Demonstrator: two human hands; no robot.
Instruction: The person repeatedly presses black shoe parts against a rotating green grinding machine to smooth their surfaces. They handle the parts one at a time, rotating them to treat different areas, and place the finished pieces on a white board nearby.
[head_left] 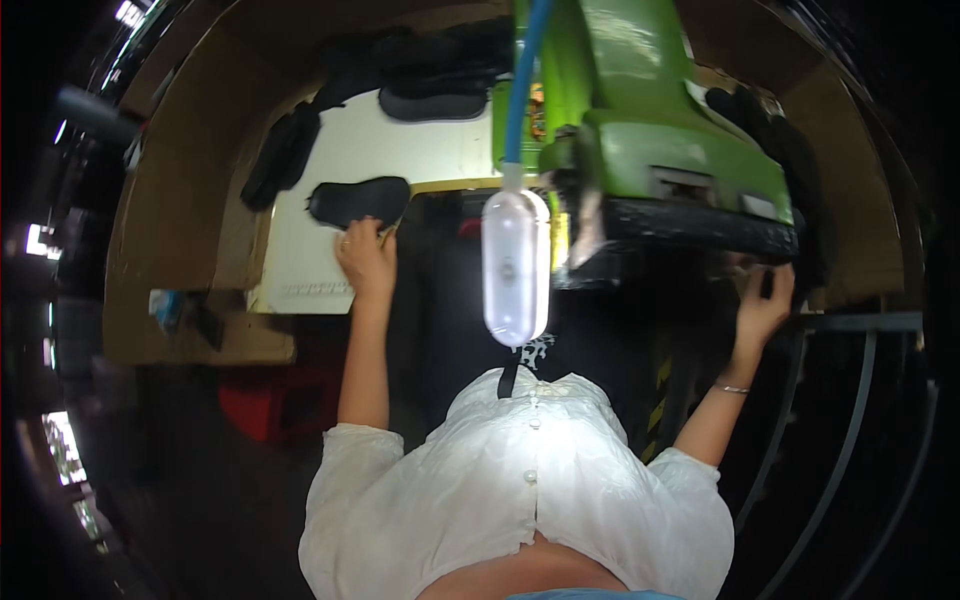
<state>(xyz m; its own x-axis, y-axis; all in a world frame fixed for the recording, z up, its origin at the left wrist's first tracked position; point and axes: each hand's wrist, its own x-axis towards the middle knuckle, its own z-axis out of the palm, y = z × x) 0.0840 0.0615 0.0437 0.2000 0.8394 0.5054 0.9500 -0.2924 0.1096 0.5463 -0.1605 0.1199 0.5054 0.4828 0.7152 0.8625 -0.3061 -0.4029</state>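
A flat black shoe sole (355, 202) lies over the white tabletop at the left. My left hand (368, 262) pinches its near edge, with fingertips on top and the thumb at its right side. Far to the right, my right hand (768, 305) reaches beside the black lower edge of a green machine (690, 150). Its fingers are curled, with something dark between thumb and fingers, partly lost in shadow. A lit, clear oblong lamp (515, 268) hangs from a blue hose (525, 90) between my arms.
More black soles (435, 103) lie along the back of the white tabletop (345, 145), with another dark stack (283, 155) at its left. Cardboard walls (180, 200) surround the work area. A red stool-like object (265, 405) stands low on the left; grey metal bars (860, 322) are on the right.
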